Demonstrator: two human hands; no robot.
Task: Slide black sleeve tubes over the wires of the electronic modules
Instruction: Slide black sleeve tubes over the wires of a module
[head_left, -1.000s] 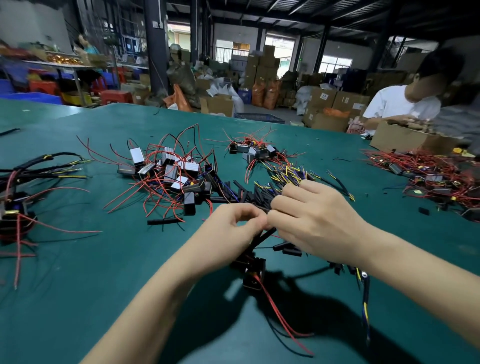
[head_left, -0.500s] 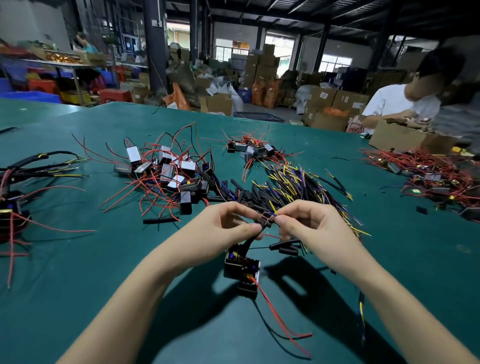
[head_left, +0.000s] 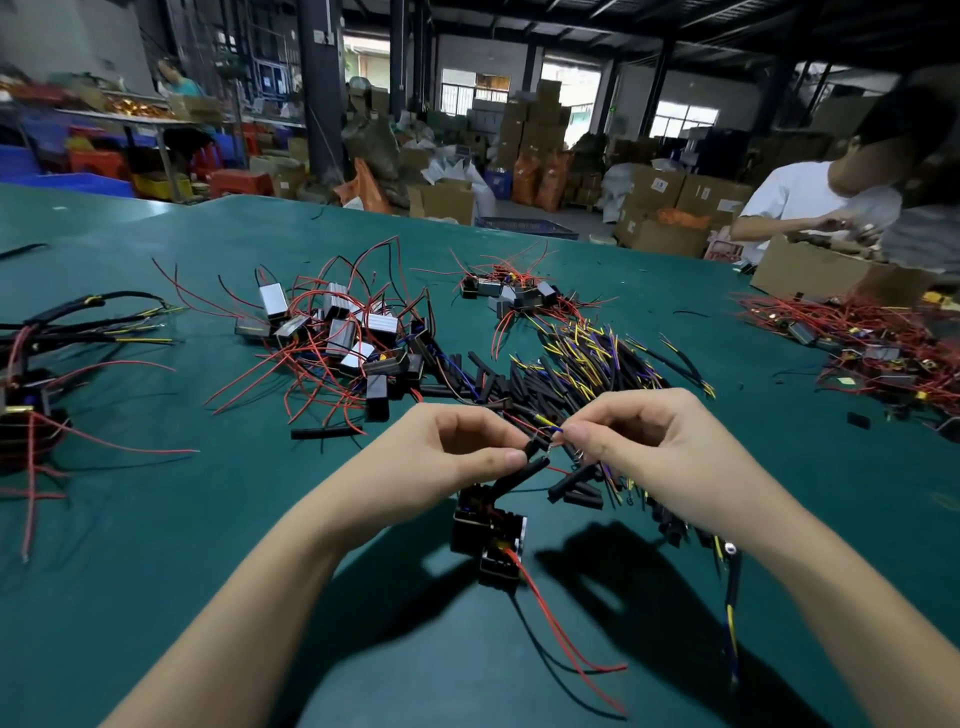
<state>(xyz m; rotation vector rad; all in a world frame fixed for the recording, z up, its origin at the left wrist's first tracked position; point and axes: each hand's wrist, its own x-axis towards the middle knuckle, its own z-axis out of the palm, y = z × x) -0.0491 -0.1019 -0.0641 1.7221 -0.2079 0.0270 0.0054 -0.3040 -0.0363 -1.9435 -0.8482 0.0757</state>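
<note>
Hands (head_left: 457, 452) lower, module (head_left: 488, 535) hanging as before.

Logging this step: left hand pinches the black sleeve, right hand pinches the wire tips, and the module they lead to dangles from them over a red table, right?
Not quite: the head view shows a green table. Left hand, black sleeve, right hand, wire tips and module are as said.

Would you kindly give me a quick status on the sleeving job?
Left hand pinching black sleeve tube. Right hand pinching wire ends at its mouth. Module dangling below. Nothing blocking.
</note>
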